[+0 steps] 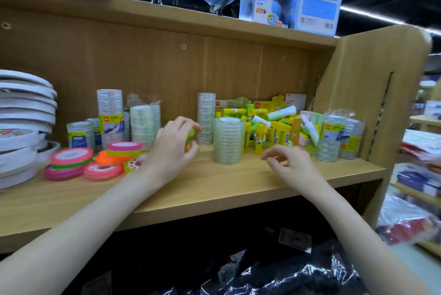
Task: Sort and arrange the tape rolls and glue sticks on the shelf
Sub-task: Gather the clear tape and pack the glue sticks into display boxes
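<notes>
Mid-sort on the wooden shelf (214, 189): left hand (174, 144) grasping a small green tape roll (190, 138) at center, right hand (290, 163) released and loosely curled at four o'clock, next needing a spot among five bright flat rolls (95, 161) at nine o'clock, uncountable glue sticks (274, 125) heaped at two.

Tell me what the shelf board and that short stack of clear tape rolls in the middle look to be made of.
Shelf board: looks like wood-grain laminate over board, matte and light tan, with faint streaks and a squared front edge; solid wood can't be ruled out.

Stack of clear tape rolls: seems to be transparent plastic film, glossy, with the ring edges and the things behind showing through it.
</notes>
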